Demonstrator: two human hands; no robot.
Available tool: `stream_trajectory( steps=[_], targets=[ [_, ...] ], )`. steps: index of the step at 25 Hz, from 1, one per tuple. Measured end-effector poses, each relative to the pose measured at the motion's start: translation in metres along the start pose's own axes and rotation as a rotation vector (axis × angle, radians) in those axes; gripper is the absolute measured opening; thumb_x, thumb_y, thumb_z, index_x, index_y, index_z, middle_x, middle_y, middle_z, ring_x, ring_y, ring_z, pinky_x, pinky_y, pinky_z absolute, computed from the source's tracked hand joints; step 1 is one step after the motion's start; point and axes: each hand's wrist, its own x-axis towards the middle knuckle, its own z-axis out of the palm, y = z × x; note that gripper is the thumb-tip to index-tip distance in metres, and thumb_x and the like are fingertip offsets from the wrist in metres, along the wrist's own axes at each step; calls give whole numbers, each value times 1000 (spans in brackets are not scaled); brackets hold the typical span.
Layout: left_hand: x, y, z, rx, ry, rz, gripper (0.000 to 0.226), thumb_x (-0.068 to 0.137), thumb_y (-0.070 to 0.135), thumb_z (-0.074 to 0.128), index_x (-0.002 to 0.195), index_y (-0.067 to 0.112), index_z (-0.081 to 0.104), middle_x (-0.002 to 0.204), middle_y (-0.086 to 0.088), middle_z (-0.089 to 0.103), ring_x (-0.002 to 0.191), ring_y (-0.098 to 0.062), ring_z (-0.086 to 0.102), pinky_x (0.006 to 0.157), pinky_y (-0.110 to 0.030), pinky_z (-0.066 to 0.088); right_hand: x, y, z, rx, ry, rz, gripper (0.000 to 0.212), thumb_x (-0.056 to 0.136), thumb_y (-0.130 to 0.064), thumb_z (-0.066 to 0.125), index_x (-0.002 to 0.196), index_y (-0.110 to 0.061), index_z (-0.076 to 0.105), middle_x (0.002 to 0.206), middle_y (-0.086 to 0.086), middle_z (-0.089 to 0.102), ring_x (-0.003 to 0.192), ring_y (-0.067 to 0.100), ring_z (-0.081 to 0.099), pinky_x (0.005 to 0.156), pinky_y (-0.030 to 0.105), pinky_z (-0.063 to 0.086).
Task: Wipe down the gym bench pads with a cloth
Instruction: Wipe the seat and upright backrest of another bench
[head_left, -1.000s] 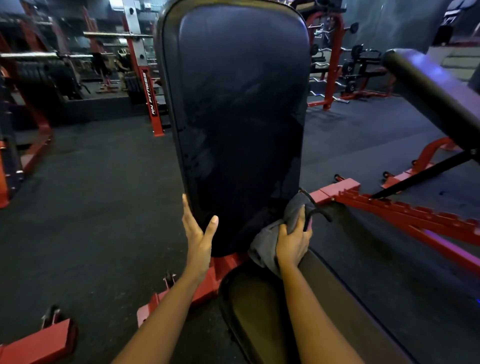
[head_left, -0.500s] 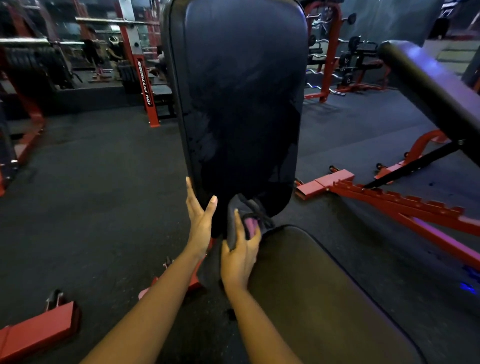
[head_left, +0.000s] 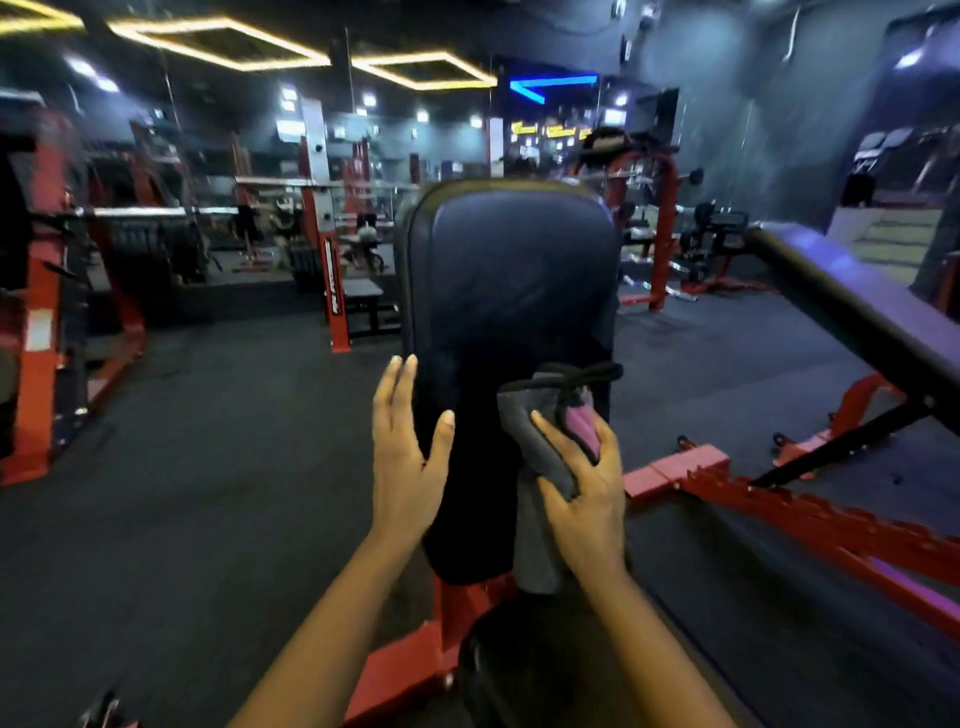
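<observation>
An upright black back pad (head_left: 511, 291) of a red-framed gym bench stands straight ahead. Its dark seat pad (head_left: 524, 670) lies at the bottom of the view between my forearms. My left hand (head_left: 408, 457) lies flat with straight fingers against the back pad's left edge. My right hand (head_left: 584, 493) grips a grey cloth (head_left: 535, 467) with a pink inner patch and holds it against the lower right part of the back pad. A black cord loop sticks out of the cloth's top.
A second bench with a long black pad (head_left: 852, 312) slants in from the right over a red notched frame (head_left: 810, 514). Red racks (head_left: 332, 280) with barbells stand behind and at the left. The floor is dark rubber.
The view has tilted up, showing the whole back pad and the ceiling lights. My right hand has carried the cloth up from the pad's bottom edge. My left hand has slid higher along the left edge.
</observation>
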Motion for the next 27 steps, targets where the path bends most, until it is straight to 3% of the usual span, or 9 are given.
stream_trajectory(
  steps=[4, 6, 8, 11, 13, 18, 21, 24, 27],
  targets=[
    [79, 24, 17, -188, 170, -113, 59, 95, 42, 38, 147, 24, 17, 153, 1, 18, 139, -7, 19, 115, -29, 18, 123, -53, -18, -66, 86, -341, 45, 79, -21, 56, 123, -28, 59, 136, 11, 42, 124, 19, 40, 107, 27, 31],
    [103, 33, 26, -271, 236, -205, 55, 97, 40, 35, 147, 22, 19, 154, -2, 22, 141, -14, 22, 113, -29, 19, 179, -85, -15, -147, 63, -477, 46, 79, -25, 56, 124, -29, 59, 135, 11, 43, 123, 26, 41, 105, 34, 34],
    [113, 36, 31, -240, 311, -245, 56, 96, 43, 34, 146, 19, 25, 152, -5, 29, 140, -19, 27, 108, -24, 20, 221, -114, 1, -310, -47, -581, 47, 76, -37, 52, 123, -36, 58, 136, 10, 43, 124, 30, 39, 100, 44, 34],
    [109, 32, 35, -177, 354, -232, 64, 88, 50, 27, 145, 20, 29, 150, -3, 34, 138, -19, 31, 104, -24, 24, 237, -137, 42, -614, -296, -643, 45, 78, -51, 51, 122, -41, 56, 139, 6, 40, 130, 24, 32, 104, 50, 22],
    [109, 33, 36, -164, 351, -233, 68, 85, 55, 25, 145, 23, 28, 149, -1, 35, 137, -18, 32, 103, -27, 26, 241, -133, 58, -634, -286, -650, 42, 80, -53, 52, 119, -39, 57, 135, 5, 45, 127, 23, 36, 103, 49, 22],
    [108, 37, 37, -93, 393, -207, 82, 75, 66, 19, 145, 23, 28, 148, -2, 36, 135, -18, 35, 98, -23, 23, 273, -105, 42, -412, -193, -491, 56, 70, -60, 35, 113, -38, 63, 119, 1, 58, 111, 23, 53, 94, 41, 41],
    [105, 35, 38, -100, 354, -217, 83, 75, 68, 20, 146, 24, 24, 150, -2, 33, 136, -19, 33, 101, -27, 25, 291, -80, 23, -398, -153, -332, 51, 71, -56, 41, 111, -36, 65, 119, 1, 59, 110, 24, 54, 92, 36, 41],
    [105, 38, 33, -93, 276, -246, 74, 85, 62, 34, 147, 26, 16, 153, -1, 26, 139, -18, 27, 110, -37, 25, 309, -50, -3, -331, -143, -198, 46, 72, -47, 44, 110, -34, 67, 116, 5, 61, 108, 27, 55, 90, 34, 41],
    [91, 45, 31, 81, 279, -60, 71, 89, 49, 38, 148, 25, 9, 155, 2, 15, 143, -9, 7, 119, -34, 0, 315, -24, -15, -196, -115, -57, 50, 71, -45, 43, 111, -28, 67, 117, 9, 64, 110, 28, 55, 94, 34, 41]
  ],
)
